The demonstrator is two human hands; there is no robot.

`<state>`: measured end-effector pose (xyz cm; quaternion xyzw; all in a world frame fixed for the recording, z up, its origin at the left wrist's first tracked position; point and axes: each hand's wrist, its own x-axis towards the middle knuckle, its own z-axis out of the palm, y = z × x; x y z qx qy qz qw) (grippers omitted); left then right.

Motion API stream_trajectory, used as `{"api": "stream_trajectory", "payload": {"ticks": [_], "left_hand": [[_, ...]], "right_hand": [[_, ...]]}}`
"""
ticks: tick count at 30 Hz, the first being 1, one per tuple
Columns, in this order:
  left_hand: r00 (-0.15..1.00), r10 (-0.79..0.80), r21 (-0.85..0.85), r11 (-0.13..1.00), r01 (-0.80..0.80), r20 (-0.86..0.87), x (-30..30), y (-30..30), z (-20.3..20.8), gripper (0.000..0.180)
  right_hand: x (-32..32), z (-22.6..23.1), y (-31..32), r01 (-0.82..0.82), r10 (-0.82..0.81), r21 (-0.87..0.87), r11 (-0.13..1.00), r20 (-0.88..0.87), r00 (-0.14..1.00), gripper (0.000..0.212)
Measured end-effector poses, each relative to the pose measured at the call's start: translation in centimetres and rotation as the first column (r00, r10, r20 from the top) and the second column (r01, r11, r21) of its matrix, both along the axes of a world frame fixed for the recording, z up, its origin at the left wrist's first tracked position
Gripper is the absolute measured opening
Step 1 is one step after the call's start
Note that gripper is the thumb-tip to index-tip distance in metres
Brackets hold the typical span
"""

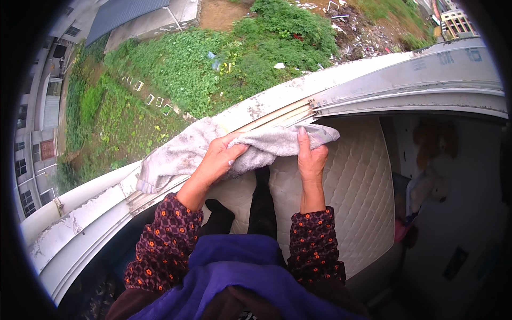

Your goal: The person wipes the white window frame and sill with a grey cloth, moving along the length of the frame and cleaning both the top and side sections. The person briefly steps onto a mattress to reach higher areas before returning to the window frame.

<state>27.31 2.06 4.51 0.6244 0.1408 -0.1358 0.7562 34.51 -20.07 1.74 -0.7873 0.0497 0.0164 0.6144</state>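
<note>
A light grey towel point(184, 148) with darker stains is stretched between my two hands. Its left part drapes over the window sill point(144, 198), and the right part is bunched into a twisted roll. My left hand point(217, 159) grips the middle of the cloth near the window track, fingers closed on it. Farther right, my right hand point(311, 154) holds the rolled end, thumb pressed on top, above the quilted mattress point(352, 186). A short end of the towel sticks out past the right hand.
Beyond the sill lies an overgrown green yard point(176, 69) far below. A sliding window panel point(416, 72) fills the upper right. My feet in dark socks point(261, 181) stand on the mattress. Plush toys point(429, 186) are at the right.
</note>
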Motion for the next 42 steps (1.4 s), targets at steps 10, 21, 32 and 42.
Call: {"api": "stream_trajectory", "payload": {"ticks": [10, 21, 32, 42], "left_hand": [[0.987, 0.158, 0.082, 0.984, -0.157, -0.01, -1.6, -1.9, -4.2, 0.027], [0.971, 0.202, 0.009, 0.979, -0.203, -0.126, -5.4, 2.1, -1.8, 0.023], [0.877, 0.435, 0.282, 0.884, -0.372, -0.206, -24.6, 12.7, 0.7, 0.024], [0.851, 0.513, 0.299, 0.834, -0.463, -0.114, -27.3, 14.0, 3.8, 0.026]], "right_hand": [[2.0, 2.4, -1.1, -0.046, 0.344, -0.715, 0.697, 0.278, 0.897, 0.01], [-2.0, -1.7, 3.8, -0.189, 0.529, -0.871, 0.453, 0.093, 0.843, 0.028], [-18.3, -2.4, 17.6, -0.461, 0.694, -0.782, 0.42, -0.051, 0.718, 0.037], [-19.8, -2.1, 20.2, -0.427, 0.69, -0.657, 0.622, 0.201, 0.695, 0.017]]}}
